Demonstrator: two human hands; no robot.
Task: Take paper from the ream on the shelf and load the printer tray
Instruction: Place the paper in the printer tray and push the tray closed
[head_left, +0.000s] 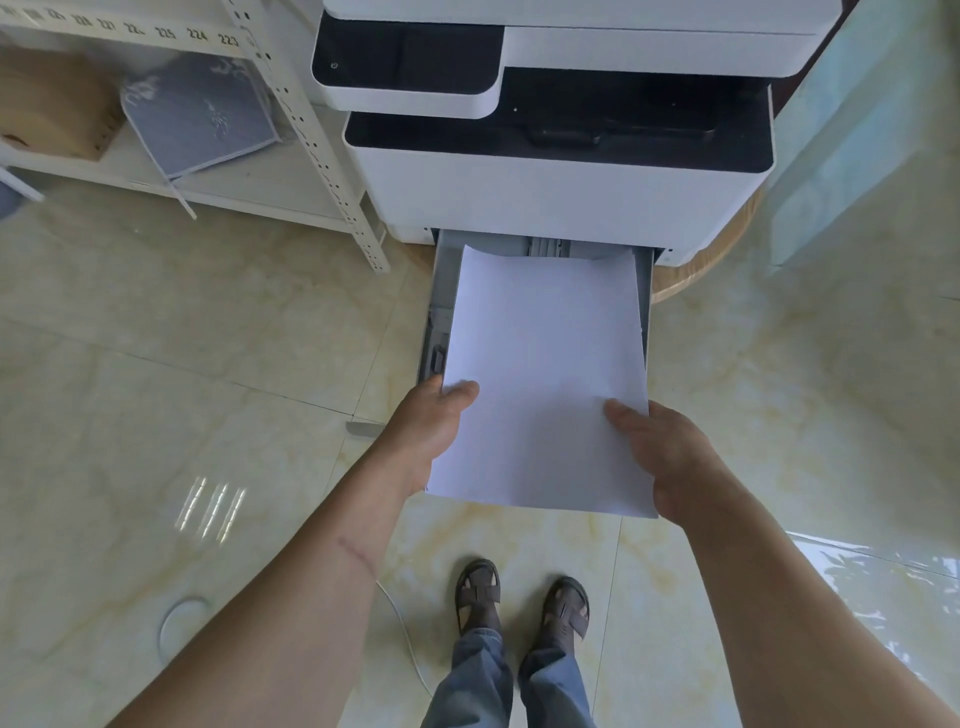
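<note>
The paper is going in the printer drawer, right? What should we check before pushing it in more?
1. Drawer pulled open: ok.
2. Both hands holding the paper: ok; left hand and right hand grip its near corners.
3. Paper's far edge inside the drawer: ok, it sits under the printer front.
4. Paper lying flat: not ok; the near end is raised in the hands and sticks out past the drawer.
5. Paper square with the drawer sides: cannot tell.
6. Drawer has room underneath: cannot tell, the paper hides it.
</note>
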